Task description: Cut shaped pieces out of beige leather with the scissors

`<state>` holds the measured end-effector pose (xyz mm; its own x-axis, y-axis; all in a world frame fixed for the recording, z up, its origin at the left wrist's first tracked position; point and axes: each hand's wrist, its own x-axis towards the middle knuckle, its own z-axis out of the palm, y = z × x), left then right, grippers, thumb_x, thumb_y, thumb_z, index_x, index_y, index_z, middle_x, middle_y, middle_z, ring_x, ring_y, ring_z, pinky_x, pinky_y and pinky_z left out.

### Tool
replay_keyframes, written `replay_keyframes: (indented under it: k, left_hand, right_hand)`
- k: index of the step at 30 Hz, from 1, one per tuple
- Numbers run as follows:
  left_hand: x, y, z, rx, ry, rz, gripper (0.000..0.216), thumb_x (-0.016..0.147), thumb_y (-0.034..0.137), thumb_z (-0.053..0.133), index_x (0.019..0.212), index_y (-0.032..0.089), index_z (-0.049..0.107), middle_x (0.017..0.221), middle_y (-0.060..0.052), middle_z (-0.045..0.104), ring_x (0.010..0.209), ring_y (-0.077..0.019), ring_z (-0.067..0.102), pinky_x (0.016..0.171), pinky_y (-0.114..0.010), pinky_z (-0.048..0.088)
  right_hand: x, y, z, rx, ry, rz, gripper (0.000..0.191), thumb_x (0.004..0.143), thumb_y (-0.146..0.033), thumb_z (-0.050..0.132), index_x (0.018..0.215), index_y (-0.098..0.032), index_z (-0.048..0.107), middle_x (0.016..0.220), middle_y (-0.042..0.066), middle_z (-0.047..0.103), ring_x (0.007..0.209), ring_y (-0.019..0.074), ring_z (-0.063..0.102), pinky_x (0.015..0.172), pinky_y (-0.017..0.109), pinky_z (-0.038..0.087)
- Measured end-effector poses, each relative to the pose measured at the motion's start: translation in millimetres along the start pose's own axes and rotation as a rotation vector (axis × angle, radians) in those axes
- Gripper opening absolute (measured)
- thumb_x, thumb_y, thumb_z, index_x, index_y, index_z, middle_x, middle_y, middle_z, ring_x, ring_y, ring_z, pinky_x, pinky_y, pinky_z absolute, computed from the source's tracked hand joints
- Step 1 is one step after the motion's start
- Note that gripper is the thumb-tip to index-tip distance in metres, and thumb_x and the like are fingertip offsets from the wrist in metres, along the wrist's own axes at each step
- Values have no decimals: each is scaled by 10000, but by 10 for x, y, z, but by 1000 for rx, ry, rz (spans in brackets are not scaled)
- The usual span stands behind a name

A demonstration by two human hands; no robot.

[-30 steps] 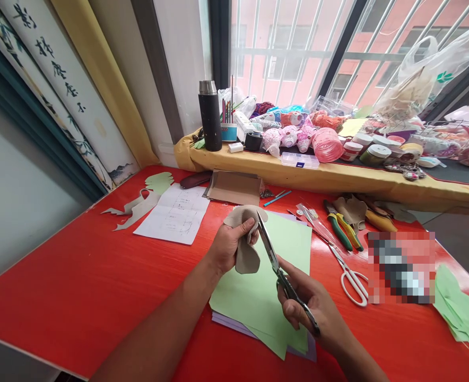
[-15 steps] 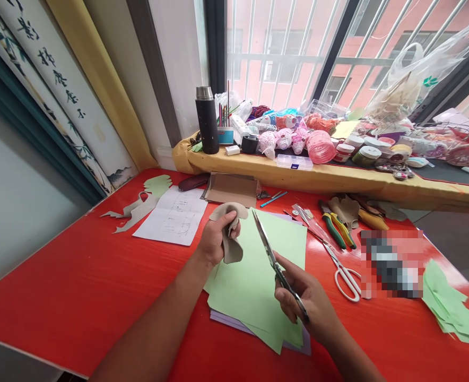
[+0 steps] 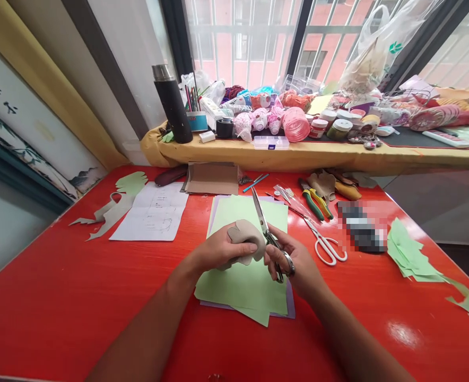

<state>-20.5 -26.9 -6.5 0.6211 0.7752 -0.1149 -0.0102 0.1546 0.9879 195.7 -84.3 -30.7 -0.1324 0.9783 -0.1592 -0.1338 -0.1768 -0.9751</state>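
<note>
Scissors (image 3: 263, 223) beside tan felt piece (image 3: 245, 233)

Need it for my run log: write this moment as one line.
left hand: holds tan cutout | right hand: grips scissors, blades beside cutout | below: green paper on red table

Daylight enters through the window (image 3: 250, 37) ahead; the scene is bright and the panes are overexposed. The red table (image 3: 59, 297) shows a glare spot at lower right. Left hand (image 3: 218, 252), right hand (image 3: 300, 265), scissors (image 3: 263, 223) and tan piece (image 3: 244, 236) are sharp. Wide-angle distortion bends the edges; one patch (image 3: 359, 225) is pixelated
</note>
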Motion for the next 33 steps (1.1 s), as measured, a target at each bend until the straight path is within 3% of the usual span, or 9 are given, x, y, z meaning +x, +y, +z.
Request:
replay_keyframes:
  k: [3, 7, 17, 21, 23, 25, 27, 30, 33]
  left_hand:
    - [-4, 58, 37, 53, -99, 13, 243, 890, 416, 797, 904, 174, 796, 839, -94, 734, 697, -185, 619, 597, -273, 450]
    - [-12, 78, 38, 101, -110, -31, 232, 911, 410, 768, 955, 185, 797, 819, -88, 720, 678, -188, 605, 570, -273, 435]
    - [-123, 202, -271, 155, -227, -284, 467, 771, 379, 928, 1167, 208, 748, 1010, -82, 779, 871, -234, 720, 718, -315, 561]
    - [-118, 86, -422, -45, -161, -193, 529, 853, 468, 863, 1282, 181, 745, 1077, -122, 794, 837, -219, 732, 751, -321, 542]
    - [-84, -9, -446, -215, -132, -100, 653, 869, 579, 817, 1366, 165, 729, 1154, -165, 798, 908, -281, 763, 777, -357, 559]
    - [-44, -86, -416, -398, -69, 36, 754, 900, 761, 705, 1389, 187, 733, 1297, -188, 775, 1042, -333, 764, 862, -409, 580]
    - [-6, -130, -331, -485, -97, 98, 890, 834, 856, 705, 1435, 199, 717, 1458, -208, 706, 1203, -359, 720, 986, -438, 567]
    - [39, -156, -136, -435, -161, 28, 886, 809, 747, 827, 1469, 170, 700, 1453, -232, 702, 1210, -338, 710, 1005, -412, 560]
    - [90, -193, 63, -417, -61, -112, 609, 875, 598, 851, 1280, 147, 781, 1230, -196, 780, 1093, -304, 750, 942, -402, 593]
  right_hand:
    - [-11, -9, 31, -3, -29, 4, 954, 857, -543, 900, 1638, -122, 548, 677, -42, 676, 464, 143, 571, 505, 300, 453]
    - [-22, -25, 62, 14, -29, -14, 923, 875, -478, 884, 1650, -124, 529, 663, -66, 629, 457, 115, 502, 468, 277, 408]
    - [-5, 26, 77, -25, 203, -165, 887, 923, -412, 801, 1691, -127, 461, 623, -110, 522, 466, 114, 471, 454, 264, 407]
    - [-18, -17, 89, -45, 267, -196, 867, 924, -391, 790, 1686, -134, 467, 623, -102, 567, 459, 120, 483, 446, 266, 413]
    - [-15, -34, 93, -39, 304, -208, 863, 921, -393, 793, 1681, -137, 473, 627, -99, 580, 453, 120, 483, 438, 267, 411]
    - [-6, -44, 89, -21, 342, -223, 850, 924, -393, 792, 1675, -142, 483, 628, -100, 579, 450, 119, 476, 435, 267, 408]
    - [2, -48, 81, 0, 366, -240, 839, 938, -387, 780, 1681, -148, 473, 645, -95, 587, 454, 115, 468, 439, 267, 407]
    - [6, -37, 79, 1, 367, -251, 851, 949, -372, 770, 1698, -140, 439, 675, -86, 602, 467, 113, 474, 447, 266, 415]
    - [-3, -10, 107, -15, 364, -259, 841, 940, -363, 767, 1688, -136, 458, 650, -104, 539, 474, 115, 475, 450, 261, 424]
